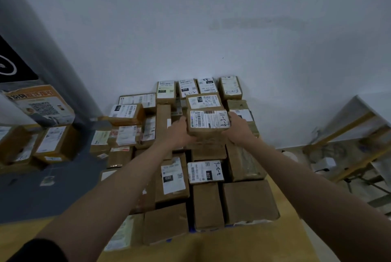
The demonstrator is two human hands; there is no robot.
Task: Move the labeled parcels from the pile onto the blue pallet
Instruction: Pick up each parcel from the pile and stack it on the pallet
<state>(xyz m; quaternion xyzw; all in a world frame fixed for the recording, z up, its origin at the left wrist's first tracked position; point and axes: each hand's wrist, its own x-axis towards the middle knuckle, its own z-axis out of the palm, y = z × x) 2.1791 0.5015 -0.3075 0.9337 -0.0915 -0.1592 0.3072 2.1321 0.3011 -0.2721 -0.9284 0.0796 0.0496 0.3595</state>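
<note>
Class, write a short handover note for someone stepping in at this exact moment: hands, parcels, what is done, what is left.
Left hand and right hand: both grip the sides of one labeled parcel, held above the stack.
Stacked parcels cover the blue pallet, only slivers of blue showing.
Done: many parcels stacked.
Left: set this one down; more boxes remain on the left.

Below and nearer than the fingers point(183, 121), a blue pallet point(193, 229) shows only as slivers under close-packed brown parcels point(249, 200), and it rests on the yellowish floor point(211, 247).
</note>
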